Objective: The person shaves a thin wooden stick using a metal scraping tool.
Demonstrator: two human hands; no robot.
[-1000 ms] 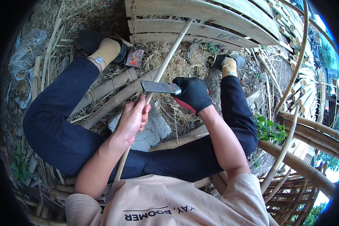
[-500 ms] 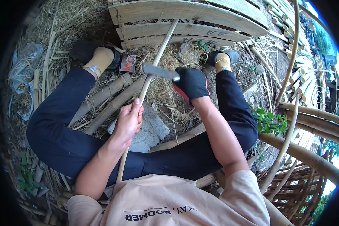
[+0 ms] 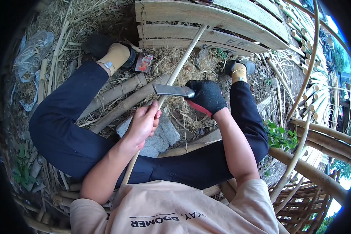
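My bare left hand point(image 3: 143, 121) is wrapped round a long, pale bamboo strip point(image 3: 186, 54), which slants from my lap up to the wooden crate point(image 3: 175, 13). In a black and red glove, my right hand point(image 3: 206, 96) grips a knife whose handle is mostly hidden in the fist. The wide, flat knife blade point(image 3: 171, 90) lies across the strip, just beyond my left fingers. Below my left hand a grey stone point(image 3: 165, 136) rests on the ground between my legs.
Bamboo poles point(image 3: 121, 103) lie on the straw-strewn ground to the left, near a small red packet point(image 3: 144, 63). A clear plastic bag point(image 3: 35, 48) is at far left. Thick bamboo rails point(image 3: 319, 171), a woven basket point(image 3: 300, 204) and stacked bamboo point(image 3: 318, 93) stand at right.
The knife has come down along the strip toward my left hand, and my right hand is lower and nearer. The whole view has shifted slightly. My left hand keeps its hold.
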